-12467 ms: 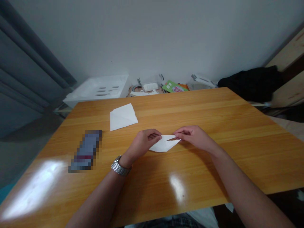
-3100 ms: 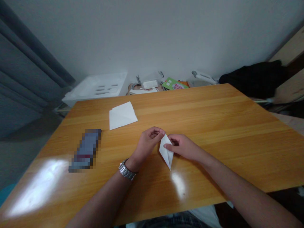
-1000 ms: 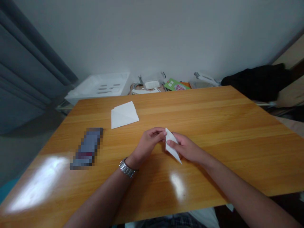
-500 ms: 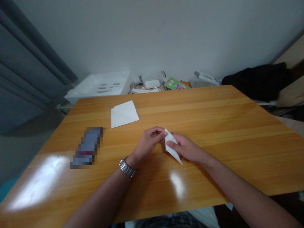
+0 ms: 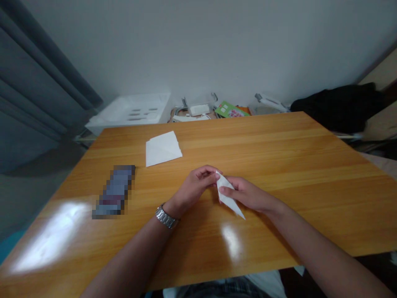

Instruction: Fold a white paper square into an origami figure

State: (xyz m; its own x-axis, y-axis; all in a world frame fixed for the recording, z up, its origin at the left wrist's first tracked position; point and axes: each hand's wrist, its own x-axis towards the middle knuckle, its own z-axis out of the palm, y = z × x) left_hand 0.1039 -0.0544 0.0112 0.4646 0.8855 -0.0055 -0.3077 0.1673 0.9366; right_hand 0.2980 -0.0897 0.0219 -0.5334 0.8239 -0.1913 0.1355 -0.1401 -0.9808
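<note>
White blank paper (image 5: pixel 230 200) pinched by left hand (image 5: pixel 194 189), right hand (image 5: pixel 249 196).

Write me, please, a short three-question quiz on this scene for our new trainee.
1. True or false: the left hand and the right hand both hold the folded paper.
2. Which wrist wears the metal watch? A left, B right, C neither.
3. Fill in: the spare white sheet lies flat on the ___, touched by neither hand.
Key: 1 true; 2 A; 3 table.
</note>
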